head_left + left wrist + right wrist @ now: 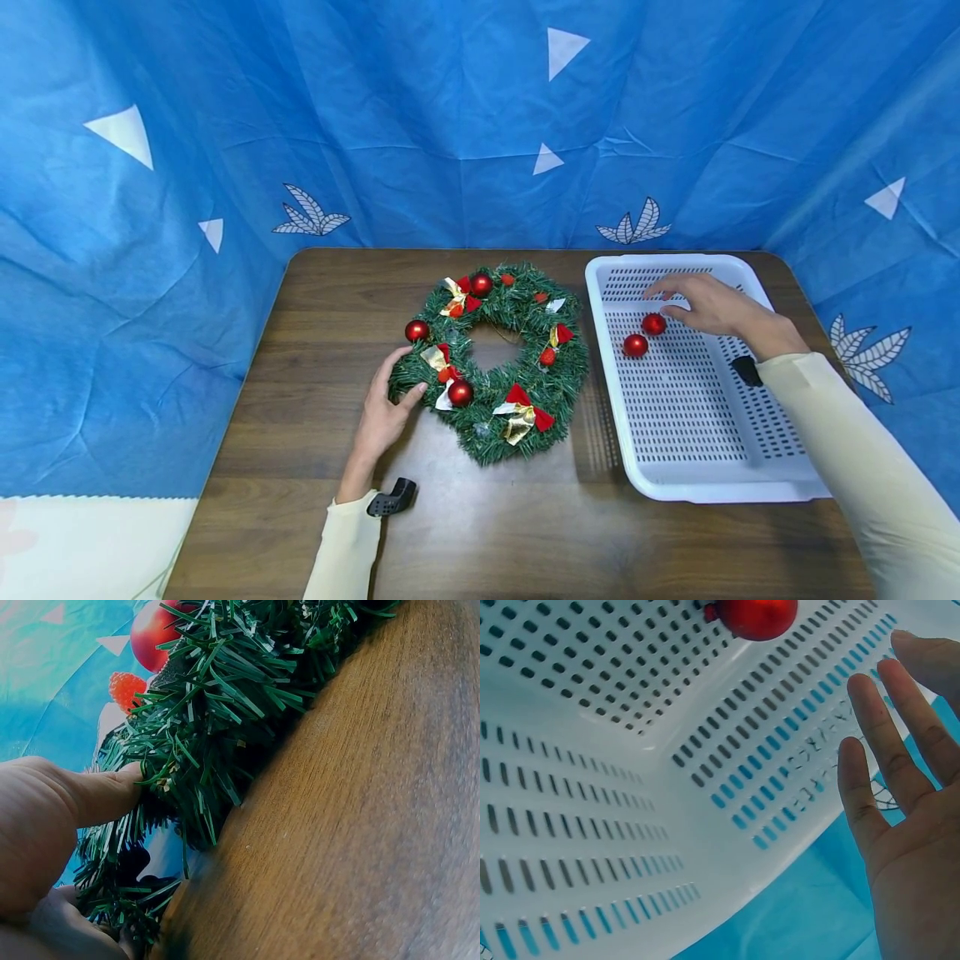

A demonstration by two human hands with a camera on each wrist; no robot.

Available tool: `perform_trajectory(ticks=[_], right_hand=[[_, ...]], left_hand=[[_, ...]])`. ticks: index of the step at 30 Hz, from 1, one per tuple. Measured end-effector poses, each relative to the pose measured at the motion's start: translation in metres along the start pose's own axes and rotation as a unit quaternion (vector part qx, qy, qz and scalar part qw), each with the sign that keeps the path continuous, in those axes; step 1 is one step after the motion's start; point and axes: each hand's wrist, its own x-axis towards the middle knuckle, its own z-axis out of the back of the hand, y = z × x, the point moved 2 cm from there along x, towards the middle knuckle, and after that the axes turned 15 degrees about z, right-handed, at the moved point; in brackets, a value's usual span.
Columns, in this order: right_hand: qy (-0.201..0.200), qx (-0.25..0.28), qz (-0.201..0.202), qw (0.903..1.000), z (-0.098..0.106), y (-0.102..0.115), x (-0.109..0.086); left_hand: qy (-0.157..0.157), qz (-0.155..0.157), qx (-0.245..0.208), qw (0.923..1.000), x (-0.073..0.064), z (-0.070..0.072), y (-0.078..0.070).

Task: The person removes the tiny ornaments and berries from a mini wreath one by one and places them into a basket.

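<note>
A green Christmas wreath (562,375) with bows and red baubles lies on the table. My left hand (385,417) grips its left edge, the thumb (112,793) on the tinsel and the other fingers partly hidden by the greenery. One red bauble (417,331) sits on the wreath just past the left fingertips, another (461,392) to the right of the thumb. Over the far part of a white basket (637,467) hovers my right hand (708,304), fingers spread and holding nothing. Two red baubles (636,346) lie in the basket, left of that hand.
The brown wooden table (300,433) carries the wreath in the middle and the basket on the right. A blue patterned curtain (450,100) hangs behind the table and along both sides. The basket's raised rim (611,400) faces the wreath.
</note>
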Motion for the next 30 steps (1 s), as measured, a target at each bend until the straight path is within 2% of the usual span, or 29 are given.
perform_trajectory(ticks=[5,22,30], right_hand=[[-0.007,0.008,0.005,0.9999,0.004,0.007,0.006],[-0.015,0.000,0.083,0.9965,0.028,0.030,0.037],[-0.041,-0.006,0.144,0.9887,0.027,0.041,0.048]], left_hand=[[0.000,0.003,0.001,1.0000,0.000,0.001,0.000],[-0.003,-0.005,-0.008,1.0000,0.000,0.000,-0.001],[-0.002,-0.003,-0.011,0.9999,0.001,-0.001,0.001]])
